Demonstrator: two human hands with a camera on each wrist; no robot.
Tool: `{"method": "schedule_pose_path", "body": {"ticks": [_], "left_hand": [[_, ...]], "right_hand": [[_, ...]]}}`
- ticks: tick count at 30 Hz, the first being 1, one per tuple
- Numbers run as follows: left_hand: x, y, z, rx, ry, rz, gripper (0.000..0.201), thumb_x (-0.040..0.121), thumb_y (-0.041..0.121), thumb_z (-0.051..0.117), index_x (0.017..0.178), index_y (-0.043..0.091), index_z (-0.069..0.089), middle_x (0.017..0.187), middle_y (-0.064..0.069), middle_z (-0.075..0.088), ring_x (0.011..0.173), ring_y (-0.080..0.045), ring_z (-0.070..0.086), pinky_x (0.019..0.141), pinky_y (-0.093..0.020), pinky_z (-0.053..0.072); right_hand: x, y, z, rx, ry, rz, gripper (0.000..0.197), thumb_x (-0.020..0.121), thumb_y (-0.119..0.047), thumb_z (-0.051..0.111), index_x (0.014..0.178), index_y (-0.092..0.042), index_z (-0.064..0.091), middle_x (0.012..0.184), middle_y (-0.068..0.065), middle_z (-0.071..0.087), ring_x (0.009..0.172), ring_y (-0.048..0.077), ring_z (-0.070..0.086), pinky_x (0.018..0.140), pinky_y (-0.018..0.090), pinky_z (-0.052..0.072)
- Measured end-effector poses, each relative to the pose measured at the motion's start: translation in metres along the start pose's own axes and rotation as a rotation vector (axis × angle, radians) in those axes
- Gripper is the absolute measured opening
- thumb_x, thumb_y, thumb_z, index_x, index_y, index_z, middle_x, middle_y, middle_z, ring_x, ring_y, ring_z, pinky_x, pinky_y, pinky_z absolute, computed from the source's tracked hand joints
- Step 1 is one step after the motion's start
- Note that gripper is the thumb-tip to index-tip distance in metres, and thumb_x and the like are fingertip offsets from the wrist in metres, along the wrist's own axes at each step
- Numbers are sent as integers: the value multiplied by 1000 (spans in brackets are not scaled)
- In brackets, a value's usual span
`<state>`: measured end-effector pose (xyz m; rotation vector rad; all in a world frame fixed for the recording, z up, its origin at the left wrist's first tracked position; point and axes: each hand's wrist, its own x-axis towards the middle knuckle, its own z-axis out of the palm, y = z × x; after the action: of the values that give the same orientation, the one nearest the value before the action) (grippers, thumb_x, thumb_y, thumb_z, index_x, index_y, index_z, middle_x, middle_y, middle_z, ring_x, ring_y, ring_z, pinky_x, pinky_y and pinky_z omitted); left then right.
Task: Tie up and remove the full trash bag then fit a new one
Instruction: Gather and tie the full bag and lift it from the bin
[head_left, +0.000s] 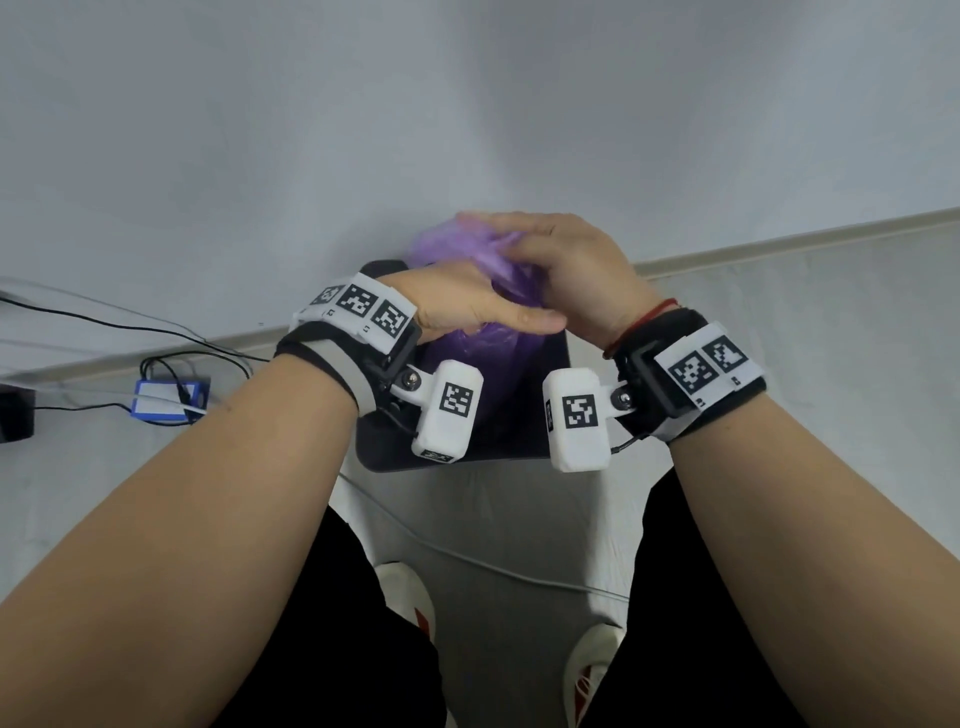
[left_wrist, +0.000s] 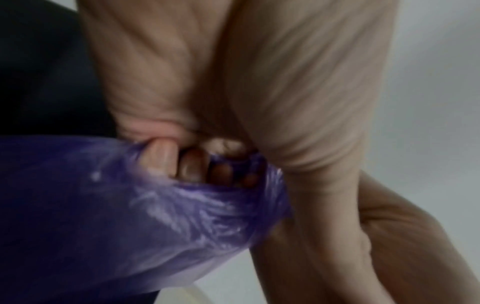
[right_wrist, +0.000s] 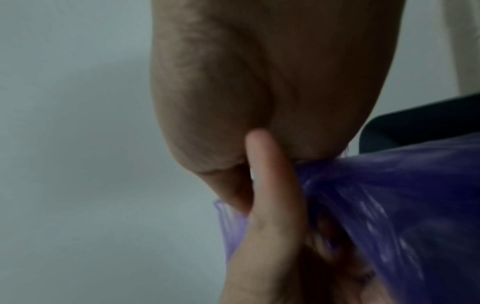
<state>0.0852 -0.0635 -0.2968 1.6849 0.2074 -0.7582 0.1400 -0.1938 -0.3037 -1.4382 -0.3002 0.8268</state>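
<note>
A purple trash bag (head_left: 488, 345) sits in a black bin (head_left: 457, 460) on the floor against the wall. Its gathered top (head_left: 447, 241) rises above the bin. My left hand (head_left: 467, 306) grips the bag's neck from the left; in the left wrist view its curled fingertips (left_wrist: 166, 160) dig into the purple film (left_wrist: 103, 205). My right hand (head_left: 566, 265) lies over the top from the right, fingers closed on the bunched plastic. The right wrist view shows its palm (right_wrist: 259, 82) against the bag (right_wrist: 389, 205), with the bin's edge (right_wrist: 415, 123) behind. The bag's contents are hidden.
A blue box (head_left: 171, 400) with black cables lies on the floor at left, beside a black adapter (head_left: 15, 421). A thin white cable (head_left: 467, 561) crosses the floor in front of the bin. My white shoes (head_left: 410, 597) stand just below it.
</note>
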Motion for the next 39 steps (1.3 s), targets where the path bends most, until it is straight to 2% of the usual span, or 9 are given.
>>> {"method": "schedule_pose_path", "body": {"ticks": [3, 7, 12, 15, 19, 26, 29, 35, 39], "left_hand": [[0, 4, 6, -17, 68, 101, 16, 86, 9, 70, 94, 22, 67, 90, 10, 71, 82, 9, 68, 79, -9, 52], [2, 5, 9, 21, 188, 37, 13, 98, 9, 52, 107, 16, 60, 49, 19, 47, 35, 5, 46, 41, -5, 33], [8, 2, 0, -11, 185, -87, 27, 101, 34, 45, 107, 11, 57, 37, 10, 36, 40, -8, 21, 40, -18, 17], [7, 3, -4, -99, 205, -37, 54, 100, 52, 38, 120, 8, 62, 42, 2, 55, 41, -12, 27, 45, -23, 21], [10, -2, -11, -147, 208, -40, 72, 97, 65, 15, 134, 19, 57, 78, -18, 76, 30, -12, 22, 42, -26, 27], [23, -16, -17, -253, 306, -125, 71, 101, 57, 24, 85, 6, 70, 79, -20, 76, 25, -9, 25, 32, -18, 28], [26, -18, -13, -190, 263, -125, 66, 102, 53, 26, 90, 4, 68, 52, -10, 60, 23, -8, 26, 32, -19, 26], [29, -16, -19, -288, 274, -245, 47, 103, 46, 29, 130, 12, 47, 70, -13, 55, 24, -8, 29, 39, -20, 24], [24, -11, -17, -418, 169, -281, 54, 103, 51, 16, 85, 14, 53, 53, -6, 38, 26, -10, 22, 41, -19, 21]], "right_hand": [[-4, -7, -4, -368, -104, -100, 40, 90, 10, 52, 123, -6, 68, 96, -8, 66, 89, 0, 63, 86, 15, 46], [1, -11, -14, -680, -44, -171, 53, 86, -16, 69, 138, -18, 57, 117, 0, 61, 103, 7, 57, 95, 17, 44], [1, 2, -30, -297, -47, 113, 29, 89, -29, 71, 110, -10, 66, 95, 3, 67, 83, 13, 64, 75, 28, 56], [-2, 10, -32, -202, 92, 39, 13, 87, -11, 72, 79, -9, 63, 73, 6, 62, 62, 10, 61, 57, 18, 54], [-1, 18, -37, -131, 201, -92, 21, 87, -1, 70, 72, -7, 56, 73, 10, 65, 61, 11, 65, 66, 24, 59], [-8, 22, -32, 112, 106, -133, 23, 96, -2, 57, 77, -12, 47, 68, 2, 71, 57, 17, 58, 55, 24, 45], [-8, 24, -22, -38, 47, -42, 11, 98, -13, 57, 90, -11, 49, 54, 1, 49, 51, 18, 37, 50, 27, 31], [-9, 19, -15, -795, 53, -215, 49, 74, -32, 83, 114, -19, 59, 53, 6, 51, 50, 17, 43, 56, 16, 36], [-8, 19, -10, -895, 116, -294, 39, 73, -30, 84, 108, -18, 72, 71, -15, 51, 61, -1, 45, 65, 4, 34]]}}
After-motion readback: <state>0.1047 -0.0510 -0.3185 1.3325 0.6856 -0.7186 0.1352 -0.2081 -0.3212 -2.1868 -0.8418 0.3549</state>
